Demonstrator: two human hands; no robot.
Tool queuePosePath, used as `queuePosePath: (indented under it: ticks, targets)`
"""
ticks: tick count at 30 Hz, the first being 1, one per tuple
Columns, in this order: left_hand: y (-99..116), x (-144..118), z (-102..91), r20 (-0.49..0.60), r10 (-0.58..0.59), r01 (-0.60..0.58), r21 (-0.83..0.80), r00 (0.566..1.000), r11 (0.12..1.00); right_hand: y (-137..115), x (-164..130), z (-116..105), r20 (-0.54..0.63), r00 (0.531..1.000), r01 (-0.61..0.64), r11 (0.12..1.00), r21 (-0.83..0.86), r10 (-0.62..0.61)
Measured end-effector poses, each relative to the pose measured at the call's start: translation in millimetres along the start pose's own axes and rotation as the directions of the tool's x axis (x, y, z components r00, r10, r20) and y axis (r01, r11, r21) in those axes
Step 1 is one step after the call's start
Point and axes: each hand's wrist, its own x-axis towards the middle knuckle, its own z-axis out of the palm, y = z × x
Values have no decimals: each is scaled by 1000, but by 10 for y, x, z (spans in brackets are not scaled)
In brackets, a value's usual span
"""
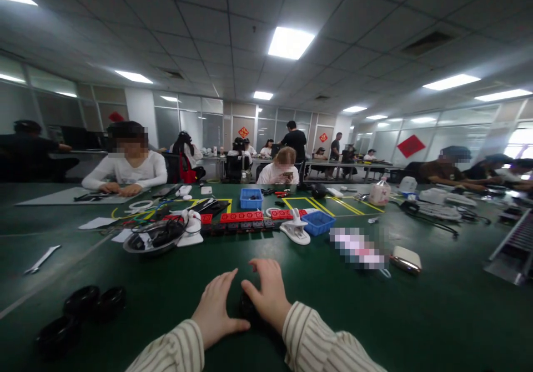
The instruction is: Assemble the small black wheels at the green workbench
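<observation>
On the green worktop (375, 316), head view, left hand (216, 308) and right hand (268, 297) cupped a small black part (246, 305) between them, each grip loosely curled against it, black rings (89, 302) lying untouched at left.

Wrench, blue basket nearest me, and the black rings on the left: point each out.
Wrench (41, 259), head view, middle of its handle.
Blue basket (318, 222), head view, its front wall.
Black rings (88, 301), head view, top of the stacked pair at the left.
</observation>
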Motion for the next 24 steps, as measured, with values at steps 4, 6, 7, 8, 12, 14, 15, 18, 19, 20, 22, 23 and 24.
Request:
queuePosePath:
  ticks: [4, 6, 7, 8, 12, 14, 15, 18, 19, 20, 22, 23, 24]
  targets:
    - [171, -8, -111, -45, -17, 17, -1, 999, 1000, -172, -26, 37, 115, 991, -53, 989, -138, 69]
    - [214, -15, -133, -54, 16, -15, 19, 998, 1000, -224, -40, 30, 160, 985, -40, 989, -140, 62]
    - [217, -16, -133, -44, 33, -32, 28, 999, 999, -241, -50, 25, 178, 982, -36, 991, -132, 59]
    - [208, -16, -130, -34, 51, -50, 34, 998, 998, -250, -60, 20, 195, 979, -31, 992, -120, 54]
    - [102, 16, -99, -22, 135, -136, -37, 991, 990, -214, -90, 52, 218, 976, 22, 999, -48, -11]
    - [37, 50, -88, 15, 187, -183, -129, 982, 975, -167, -87, 98, 242, 964, 107, 994, 18, -108]
    - [8, 67, -84, 41, 207, -198, -166, 977, 966, -145, -83, 122, 257, 951, 161, 985, 62, -171]
    - [-58, 99, -78, 86, 244, -219, -228, 966, 949, -122, -72, 158, 259, 904, 293, 934, 203, -340]
    - [-71, 99, -78, 84, 249, -224, -234, 965, 946, -130, -71, 153, 244, 901, 305, 923, 233, -359]
    - [-78, 93, -78, 77, 255, -231, -233, 964, 945, -145, -70, 139, 224, 909, 296, 923, 245, -351]
    - [-74, 68, -79, 48, 261, -246, -212, 964, 946, -181, -69, 98, 195, 944, 223, 949, 221, -267]
    - [-62, 53, -78, 33, 266, -254, -198, 963, 947, -198, -67, 76, 194, 959, 172, 966, 191, -209]
    - [-44, 38, -76, 18, 261, -254, -184, 965, 950, -211, -65, 58, 199, 969, 120, 981, 152, -149]
